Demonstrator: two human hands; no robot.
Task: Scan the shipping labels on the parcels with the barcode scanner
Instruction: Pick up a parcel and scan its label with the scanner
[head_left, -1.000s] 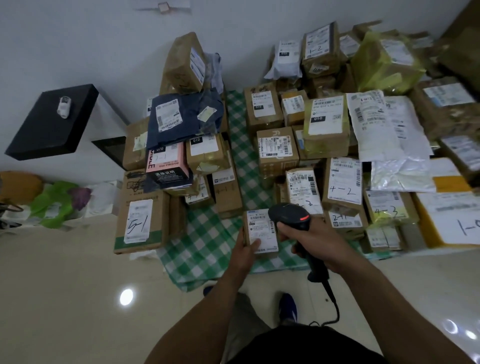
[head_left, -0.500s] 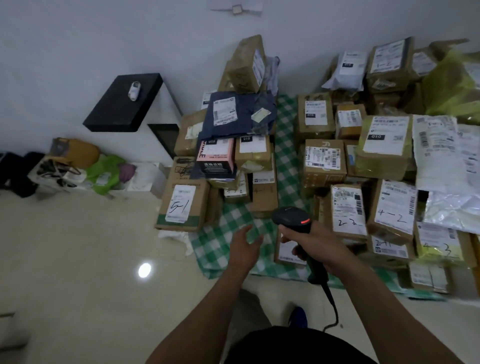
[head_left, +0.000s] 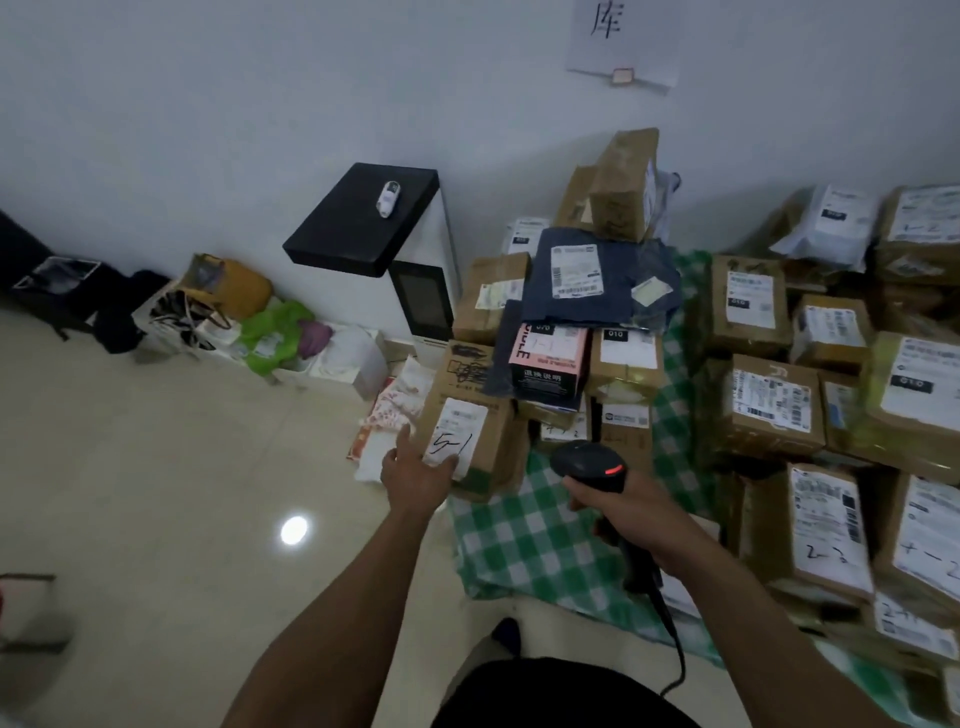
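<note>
Landmark: the brown box marked "5-1" (head_left: 485, 415), which stands on the green checked cloth (head_left: 519, 535).
Shipping label: the white sheet (head_left: 457, 434) on the box's near face, with the number handwritten on it.
Left hand (head_left: 415, 475): at the box's near left corner, fingers fairly straight and laid over the label's lower edge, thumb up along the box's left edge.
Right hand (head_left: 626, 514): to the right of the box and apart from the left hand, wrapped round the handle of the barcode scanner (head_left: 587, 462).
Scanner: its black head sits just right of the box without touching it, a red light glowing on top. Its cable (head_left: 675, 649) drops back toward the person.
In the way: the left fingers cover the label's bottom strip.
On and behind the box: a pink-and-black carton (head_left: 550, 358) and a dark blue mailer bag (head_left: 587, 280).
Right of the box: more labelled parcels (head_left: 774, 400).
Left of the box: a floral bag (head_left: 395, 405) on the floor. Farther back stands a black-topped cabinet (head_left: 363, 223).
</note>
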